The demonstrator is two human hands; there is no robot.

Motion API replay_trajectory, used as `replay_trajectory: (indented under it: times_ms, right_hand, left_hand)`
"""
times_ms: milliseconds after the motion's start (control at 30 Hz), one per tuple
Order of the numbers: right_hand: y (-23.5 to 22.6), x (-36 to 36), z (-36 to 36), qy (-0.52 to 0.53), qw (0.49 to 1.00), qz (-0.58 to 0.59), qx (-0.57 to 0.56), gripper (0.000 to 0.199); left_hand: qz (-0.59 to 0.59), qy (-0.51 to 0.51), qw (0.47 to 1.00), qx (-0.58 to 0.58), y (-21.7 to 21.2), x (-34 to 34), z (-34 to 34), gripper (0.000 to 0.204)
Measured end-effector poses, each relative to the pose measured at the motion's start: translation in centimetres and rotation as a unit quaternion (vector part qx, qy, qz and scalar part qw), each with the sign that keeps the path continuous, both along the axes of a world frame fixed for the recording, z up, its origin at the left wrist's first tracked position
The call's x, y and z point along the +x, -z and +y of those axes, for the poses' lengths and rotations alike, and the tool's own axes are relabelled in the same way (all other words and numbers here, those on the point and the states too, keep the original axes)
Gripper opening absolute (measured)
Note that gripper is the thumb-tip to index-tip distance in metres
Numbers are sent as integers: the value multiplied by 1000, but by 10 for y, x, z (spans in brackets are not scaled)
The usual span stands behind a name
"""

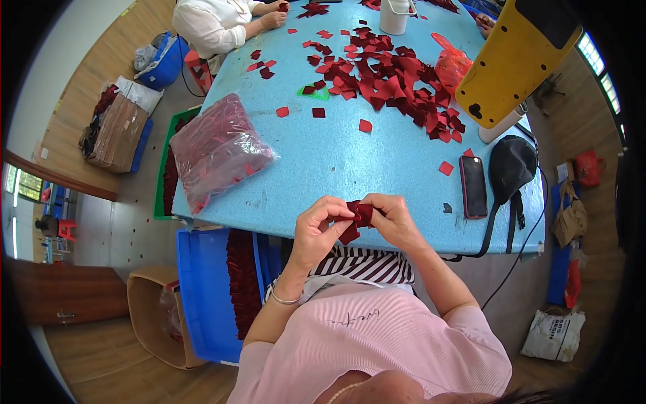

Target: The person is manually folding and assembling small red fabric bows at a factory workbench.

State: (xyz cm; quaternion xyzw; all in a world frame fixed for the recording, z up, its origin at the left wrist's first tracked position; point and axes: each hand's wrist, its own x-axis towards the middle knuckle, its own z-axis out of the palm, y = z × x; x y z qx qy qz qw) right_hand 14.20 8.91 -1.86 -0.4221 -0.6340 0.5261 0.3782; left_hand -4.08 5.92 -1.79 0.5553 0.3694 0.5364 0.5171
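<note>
Just over the near table edge, my left hand [320,230] and my right hand [397,221] meet at a small dark red cloth piece [364,215]. Both hands pinch it between thumb and fingers, and a corner of red cloth hangs below. How its layers are folded is hard to make out. Farther off on the blue table [316,158] lies a loose heap of similar red cloth squares [397,84], some scattered singly. A clear plastic bag [222,151] of dark red material rests to the left of my hands.
To the right lie a phone [474,187], a black strapped pouch [513,168] and a cable. A yellow device [515,64] overhangs the right side. A white container [395,20] stands far off. A blue crate [202,296] sits below left. Another person [215,23] works at far left.
</note>
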Motion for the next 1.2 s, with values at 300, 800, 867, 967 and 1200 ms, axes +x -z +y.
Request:
replay_trajectory:
  times_ms: [300,800,867,967,1200]
  right_hand:
    - [-1,-1,12,-62,992,-63,92,14]
    - [17,-35,13,84,915,-123,374,27]
    - [22,-39,14,99,878,-138,447,25]
    - [29,-42,17,76,881,-120,450,24]
    - [48,-47,17,37,956,-8,290,20]
  left_hand:
    - [52,-11,999,-8,11,-9,6,12]
    - [106,-14,994,-2,26,-36,17,13]
    - [98,-17,995,-14,32,-39,17,13]
    - [105,-22,994,-9,39,-42,18,12]
    - [81,-22,996,-39,46,-41,22,12]
